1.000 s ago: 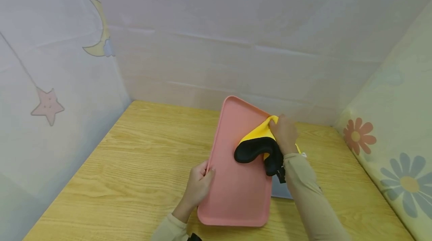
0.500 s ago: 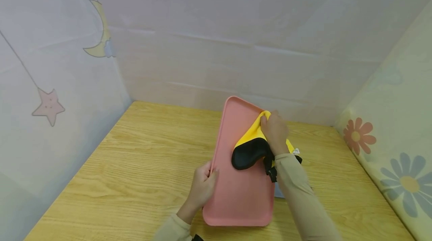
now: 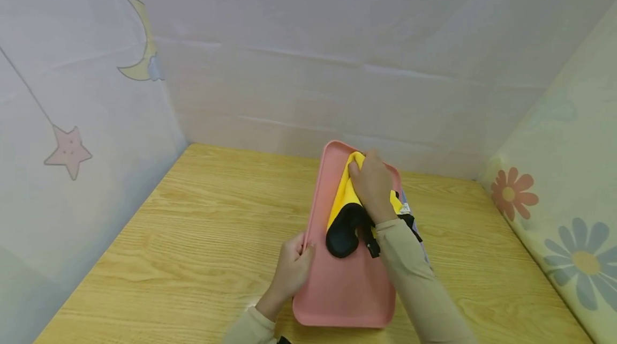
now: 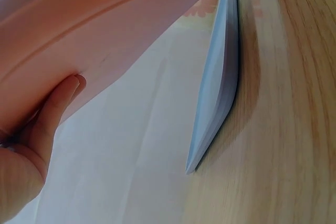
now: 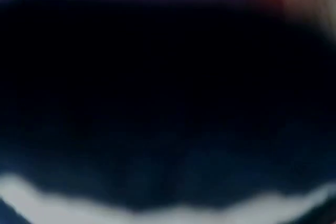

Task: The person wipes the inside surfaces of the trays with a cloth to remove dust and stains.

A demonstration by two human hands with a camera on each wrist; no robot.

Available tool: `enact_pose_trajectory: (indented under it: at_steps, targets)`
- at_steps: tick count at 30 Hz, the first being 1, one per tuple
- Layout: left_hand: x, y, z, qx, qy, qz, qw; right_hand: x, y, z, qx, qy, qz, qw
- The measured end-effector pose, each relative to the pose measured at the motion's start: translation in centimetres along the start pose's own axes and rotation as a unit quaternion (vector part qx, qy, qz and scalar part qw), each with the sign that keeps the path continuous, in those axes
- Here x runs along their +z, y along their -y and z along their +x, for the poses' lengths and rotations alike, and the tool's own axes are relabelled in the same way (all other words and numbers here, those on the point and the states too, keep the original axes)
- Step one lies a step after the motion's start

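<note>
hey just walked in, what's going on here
A person's left hand has its grip on the left rim of a tilted pink tray. The right hand grips a soft yellow-and-black item over the tray's inner face; whether the two touch is hard to tell. A pale blue tray lies on the wooden table, apart from the hands.

Room lies well left of the pink tray (image 3: 344,296); the right sleeve (image 3: 413,271) bars its right edge.
</note>
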State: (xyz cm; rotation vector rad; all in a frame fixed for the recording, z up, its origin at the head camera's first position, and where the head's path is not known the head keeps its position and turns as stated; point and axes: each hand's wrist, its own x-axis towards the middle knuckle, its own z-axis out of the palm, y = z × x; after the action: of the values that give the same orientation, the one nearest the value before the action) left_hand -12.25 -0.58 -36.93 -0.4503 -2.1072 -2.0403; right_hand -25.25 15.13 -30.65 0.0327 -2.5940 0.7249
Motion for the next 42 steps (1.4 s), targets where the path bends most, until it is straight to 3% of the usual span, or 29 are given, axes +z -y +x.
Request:
enact_pose_trajectory:
  at_steps: [7,11,15,24,35,42]
  targets:
    - [0.3,0.3,0.1,0.008,-0.003,0.0,1.0,0.3,2.8,-1.1,-0.065,-0.012,-0.008,0.998]
    - [0.4,1.8,0.3,0.009,-0.007,0.003,0.9999,0.8,4.1,-1.7,-0.132,-0.039,-0.038,0.99]
    - [0.4,3.2,0.5,-0.009,-0.015,0.01,0.9998,1.1,4.6,-2.1,-0.165,-0.029,-0.04,0.985]
    - [0.1,3.5,0.7,-0.012,-0.027,0.008,0.9995,0.7,4.7,-3.0,-0.162,0.034,-0.069,0.984]
    - [-0.2,2.7,1.0,-0.023,-0.019,-0.006,0.9996,0.9,4.2,-3.1,-0.161,0.001,-0.076,0.984]
    - [-0.4,2.6,1.1,-0.027,-0.026,-0.036,0.9986,0.8,3.2,-2.4,-0.143,0.02,-0.08,0.986]
